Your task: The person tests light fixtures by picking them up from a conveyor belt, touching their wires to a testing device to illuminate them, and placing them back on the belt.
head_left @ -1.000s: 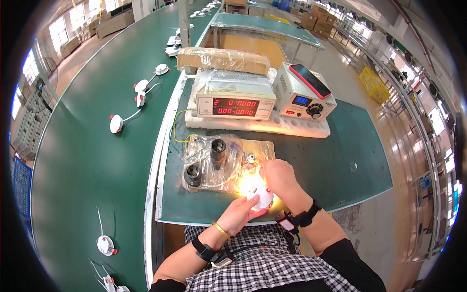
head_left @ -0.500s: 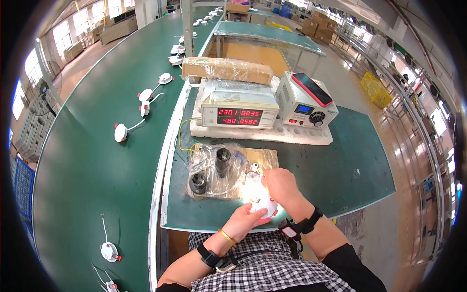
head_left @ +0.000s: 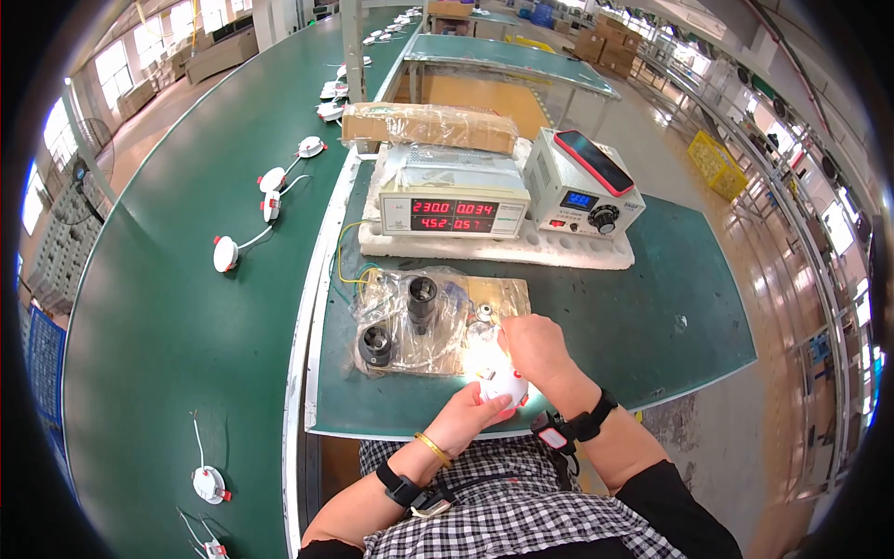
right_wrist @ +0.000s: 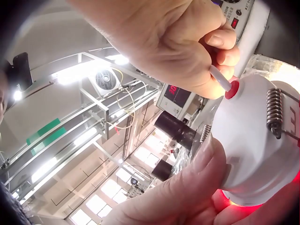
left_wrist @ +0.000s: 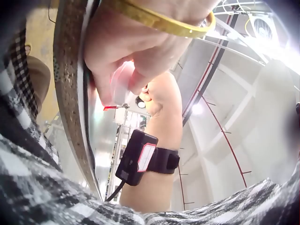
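Observation:
A round white lamp (head_left: 504, 388) glows near the front edge of the bench, gripped by the left hand (head_left: 463, 416) between thumb and fingers. In the right wrist view the lamp body (right_wrist: 258, 140) shows a metal spring and a red grommet, and the left thumb presses its side. The right hand (head_left: 538, 348) is curled round the lamp's white cable (right_wrist: 220, 78), just above the grommet. Beneath the hands lies a plastic-wrapped board (head_left: 447, 352) with two black sockets, partly washed out by glare. The left wrist view shows the left hand (left_wrist: 136, 47) holding the lamp's rim.
A meter (head_left: 453, 216) with lit red digits and a grey power unit (head_left: 585, 191) stand on white foam (head_left: 410, 246) behind the board. A phone (head_left: 593, 162) lies on the power unit. More white lamps (head_left: 209, 484) are spread along the green belt (head_left: 158, 354) at left.
The meter's digits have gone from near zero to about 230 and then shifted slightly. The head view has moved a little; both hands keep their hold on the lamp and cable.

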